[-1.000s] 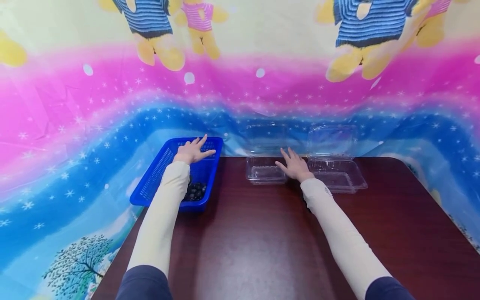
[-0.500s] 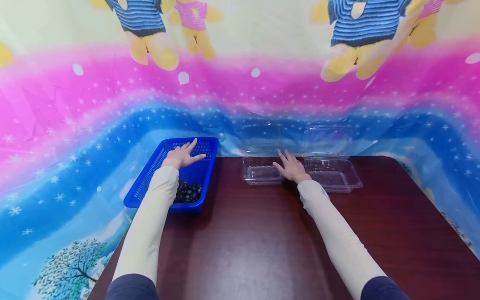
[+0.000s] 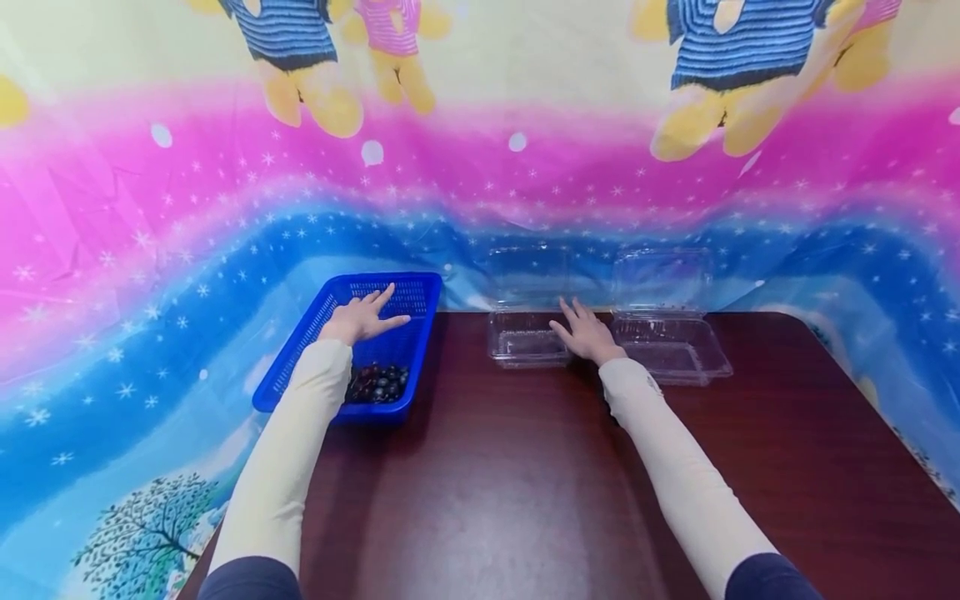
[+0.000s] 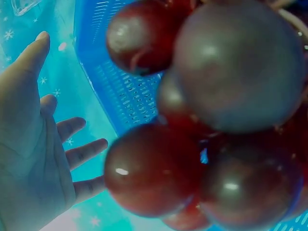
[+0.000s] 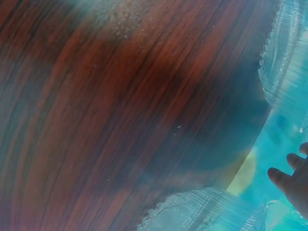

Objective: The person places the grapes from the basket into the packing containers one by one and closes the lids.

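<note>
In the head view my left hand (image 3: 360, 318) reaches over the blue plastic basket (image 3: 345, 276), fingers spread and nothing in them. Dark grapes (image 3: 384, 383) lie at the basket's near end, partly behind my sleeve. Large in the left wrist view, reddish-black grapes (image 4: 149, 171) sit close to the camera, with the open palm (image 4: 38, 139) at the left. My right hand (image 3: 588, 333), fingers extended, is between two clear hinged plastic boxes, a left one (image 3: 527, 362) and a right one (image 3: 693, 375). Only some right fingertips (image 5: 279, 177) show at the right wrist view's edge.
Both boxes stand with their lids raised, the left lid (image 3: 528, 275) and the right lid (image 3: 663, 279), near the back edge of the dark wooden table (image 3: 495, 483). Behind the table hangs a printed cloth (image 3: 465, 183) with bears and snowflakes.
My left hand has shifted slightly left and nearer over the basket, so more grapes show. The right hand stays about where it was between the boxes.
</note>
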`<state>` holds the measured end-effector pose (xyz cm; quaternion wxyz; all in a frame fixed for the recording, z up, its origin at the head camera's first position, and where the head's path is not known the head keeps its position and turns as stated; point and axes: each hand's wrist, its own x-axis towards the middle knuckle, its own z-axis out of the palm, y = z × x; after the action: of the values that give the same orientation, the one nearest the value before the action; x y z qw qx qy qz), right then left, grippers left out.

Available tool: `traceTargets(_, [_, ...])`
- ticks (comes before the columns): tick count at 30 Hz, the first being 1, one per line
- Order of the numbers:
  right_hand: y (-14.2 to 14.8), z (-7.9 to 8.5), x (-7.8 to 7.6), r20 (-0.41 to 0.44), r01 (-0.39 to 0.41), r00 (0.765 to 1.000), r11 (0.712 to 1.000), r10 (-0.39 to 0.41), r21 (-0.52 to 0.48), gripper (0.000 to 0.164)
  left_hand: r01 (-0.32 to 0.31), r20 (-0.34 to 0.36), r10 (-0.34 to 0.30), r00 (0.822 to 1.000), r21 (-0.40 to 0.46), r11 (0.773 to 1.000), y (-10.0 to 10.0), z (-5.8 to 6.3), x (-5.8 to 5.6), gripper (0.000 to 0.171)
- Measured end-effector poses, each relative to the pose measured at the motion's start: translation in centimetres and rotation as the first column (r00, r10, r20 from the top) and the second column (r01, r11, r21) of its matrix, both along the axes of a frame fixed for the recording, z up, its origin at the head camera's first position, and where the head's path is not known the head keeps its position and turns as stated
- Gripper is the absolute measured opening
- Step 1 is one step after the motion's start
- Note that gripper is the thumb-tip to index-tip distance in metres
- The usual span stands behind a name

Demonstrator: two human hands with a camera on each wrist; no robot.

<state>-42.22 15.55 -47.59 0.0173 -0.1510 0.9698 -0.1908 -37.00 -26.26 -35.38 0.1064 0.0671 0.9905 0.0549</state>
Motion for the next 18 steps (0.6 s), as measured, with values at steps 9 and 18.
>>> traceTargets(9, [0.1, -0.5, 0.0, 0.026, -0.004, 1.000, 1.000, 0.003, 0.025, 0.071, 0.004, 0.023, -0.004, 1.000, -0.001, 1.000, -0.6, -0.4, 0.3, 0.085])
traceTargets(18, [0.2, -0.4, -0.3, 0.045, -0.009, 0.999, 0.999, 0.008, 0.042, 0.073, -0.001, 0.038, 0.001, 0.999, -0.010, 1.000, -1.1, -0.2, 0.7, 0.085])
